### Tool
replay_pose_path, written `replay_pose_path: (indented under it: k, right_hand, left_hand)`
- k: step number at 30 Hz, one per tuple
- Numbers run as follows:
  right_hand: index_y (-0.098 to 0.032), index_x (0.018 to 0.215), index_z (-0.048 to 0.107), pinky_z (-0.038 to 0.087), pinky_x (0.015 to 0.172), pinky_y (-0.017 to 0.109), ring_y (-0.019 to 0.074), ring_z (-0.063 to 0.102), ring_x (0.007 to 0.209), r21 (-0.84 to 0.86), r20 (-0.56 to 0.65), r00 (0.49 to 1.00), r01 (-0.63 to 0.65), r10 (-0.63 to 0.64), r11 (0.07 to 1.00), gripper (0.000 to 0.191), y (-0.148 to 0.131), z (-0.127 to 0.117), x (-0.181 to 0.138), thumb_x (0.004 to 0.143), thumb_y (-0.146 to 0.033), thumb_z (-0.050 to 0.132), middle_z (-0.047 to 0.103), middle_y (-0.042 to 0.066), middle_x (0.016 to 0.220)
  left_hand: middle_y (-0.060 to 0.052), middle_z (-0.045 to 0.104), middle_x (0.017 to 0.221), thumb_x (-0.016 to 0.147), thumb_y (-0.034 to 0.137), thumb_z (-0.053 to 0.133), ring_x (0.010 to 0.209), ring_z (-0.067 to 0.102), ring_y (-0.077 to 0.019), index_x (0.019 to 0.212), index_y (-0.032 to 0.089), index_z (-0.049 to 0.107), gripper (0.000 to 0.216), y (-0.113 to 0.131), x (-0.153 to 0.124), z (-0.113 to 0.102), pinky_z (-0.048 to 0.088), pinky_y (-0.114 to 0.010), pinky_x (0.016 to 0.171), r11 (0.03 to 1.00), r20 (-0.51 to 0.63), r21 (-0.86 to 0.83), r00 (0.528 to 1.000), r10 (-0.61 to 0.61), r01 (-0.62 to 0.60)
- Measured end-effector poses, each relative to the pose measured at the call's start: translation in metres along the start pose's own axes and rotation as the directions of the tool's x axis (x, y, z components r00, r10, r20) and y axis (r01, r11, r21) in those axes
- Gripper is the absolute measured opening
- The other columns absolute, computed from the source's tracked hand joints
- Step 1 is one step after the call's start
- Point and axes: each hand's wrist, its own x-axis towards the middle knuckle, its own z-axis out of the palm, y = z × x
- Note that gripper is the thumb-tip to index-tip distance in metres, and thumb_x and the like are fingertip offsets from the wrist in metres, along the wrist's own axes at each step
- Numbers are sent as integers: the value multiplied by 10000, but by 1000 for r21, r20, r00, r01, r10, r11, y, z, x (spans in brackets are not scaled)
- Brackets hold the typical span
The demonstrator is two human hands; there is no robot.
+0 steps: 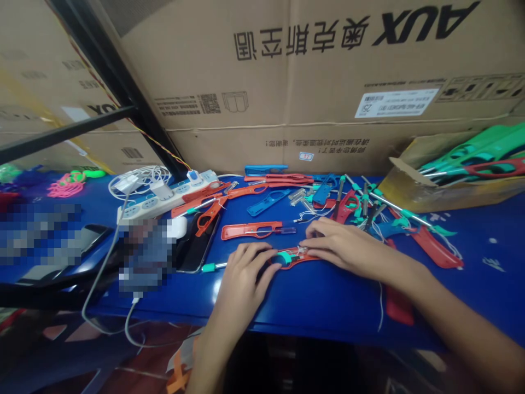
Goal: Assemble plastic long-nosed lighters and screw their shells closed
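A long-nosed lighter point(292, 264), its orange handle shell opened up, lies on the blue table under both hands. Inside the shell show a green part and a small clear piece point(302, 250). My left hand point(246, 271) is closed on the lighter's left part, over its metal tube, whose green tip point(208, 268) sticks out to the left. The fingers of my right hand point(338, 243) pinch at the right end, by the clear piece; their tips are partly hidden. Just behind, a screwdriver point(287, 230) with a purple handle lies along an orange handle shell point(235, 232).
Red, orange and blue shells, metal tubes and wired parts point(365, 205) are strewn behind. A cardboard box point(435, 194) of lighters stands right. Left are a power strip point(158, 205), a phone point(197, 249) and white cables. Large cartons point(262, 109) form the back; a black frame point(110, 60) rises left.
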Motion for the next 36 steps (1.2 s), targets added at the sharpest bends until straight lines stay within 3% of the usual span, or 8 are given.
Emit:
replay_pose_path:
  k: [7, 16, 22, 26, 36]
  right_hand:
    - [-243, 1192, 734, 474, 714, 323, 202, 611, 880, 11, 58, 998, -13, 12, 1000, 318, -2, -3, 0, 1057, -341, 463, 615, 73, 1014]
    - [-198, 1184, 703, 448, 690, 314, 194, 589, 847, -55, 8, 997, 79, -78, 995, 337, 0, 3, -1, 1059, -185, 391, 629, 72, 978]
    - [-184, 1058, 690, 456, 727, 334, 194, 580, 825, 66, -7, 996, 92, -92, 994, 300, 1, 3, -2, 1072, -287, 409, 636, 51, 925]
    - [-206, 1112, 670, 457, 746, 320, 182, 592, 890, 151, 13, 996, 86, -89, 985, 291, 2, 7, -3, 1076, -250, 384, 644, 51, 1049]
    - [-221, 1145, 665, 452, 700, 307, 178, 572, 813, 137, 35, 999, 35, -41, 990, 286, 5, 17, -11, 1058, -209, 393, 641, 49, 979]
  left_hand:
    - [-55, 711, 1183, 971, 270, 638, 1082, 617, -256, 1150, 229, 714, 199, 0, -1, -1, 507, -439, 899, 1000, 1, 12, 1000, -8, 8]
    - [-55, 705, 1193, 978, 264, 629, 1095, 602, -255, 1163, 224, 706, 204, 0, -1, 0, 503, -450, 906, 1000, 9, -2, 1000, -9, 9]
    - [-60, 696, 1205, 987, 260, 616, 1095, 591, -251, 1190, 230, 690, 218, -1, -2, 0, 497, -458, 918, 1000, 14, -28, 1000, -12, 12]
    - [-56, 689, 1220, 984, 244, 620, 1106, 580, -253, 1203, 236, 678, 227, -2, -3, 0, 497, -452, 913, 999, 27, -33, 1000, -16, 17]
    - [-41, 660, 1291, 987, 216, 602, 1156, 558, -247, 1269, 266, 633, 289, -8, -6, 0, 511, -438, 931, 999, 66, -35, 998, -22, 25]
